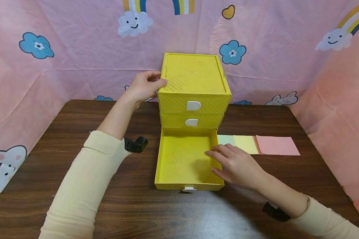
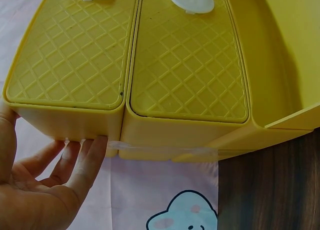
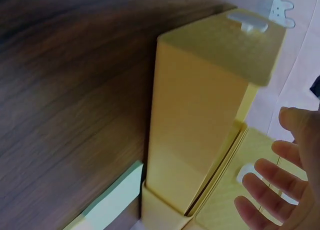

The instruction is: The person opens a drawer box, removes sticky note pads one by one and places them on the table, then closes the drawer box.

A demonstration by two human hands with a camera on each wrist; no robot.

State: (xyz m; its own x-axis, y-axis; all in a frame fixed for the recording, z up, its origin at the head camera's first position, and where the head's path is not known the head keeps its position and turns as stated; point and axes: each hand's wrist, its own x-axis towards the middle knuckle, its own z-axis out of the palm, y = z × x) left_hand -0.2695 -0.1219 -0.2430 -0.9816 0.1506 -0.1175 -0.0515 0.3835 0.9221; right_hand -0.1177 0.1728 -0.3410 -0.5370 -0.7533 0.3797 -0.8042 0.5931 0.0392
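A yellow drawer unit (image 1: 197, 74) with three stacked drawers stands on the table. The bottom drawer (image 1: 182, 156) is pulled out, and its inside holds nothing that I can see. Above it, the middle drawer (image 1: 173, 120) and top drawer (image 1: 173, 102) are closed, each with a white pull tab. My left hand (image 1: 145, 87) holds the unit's upper left edge, thumb over the top and fingers against the side (image 2: 75, 122). Over the bottom drawer's right wall hovers my right hand (image 1: 236, 164), fingers spread and slightly bent, holding nothing; its palm shows in the right wrist view.
Right of the unit, a row of sticky-note pads lies on the dark wood table (image 1: 131, 205): a green pad (image 1: 225, 139), a yellow pad (image 1: 245, 144) and a pink pad (image 1: 277, 145). A pink patterned cloth (image 1: 89, 39) hangs behind and at both sides.
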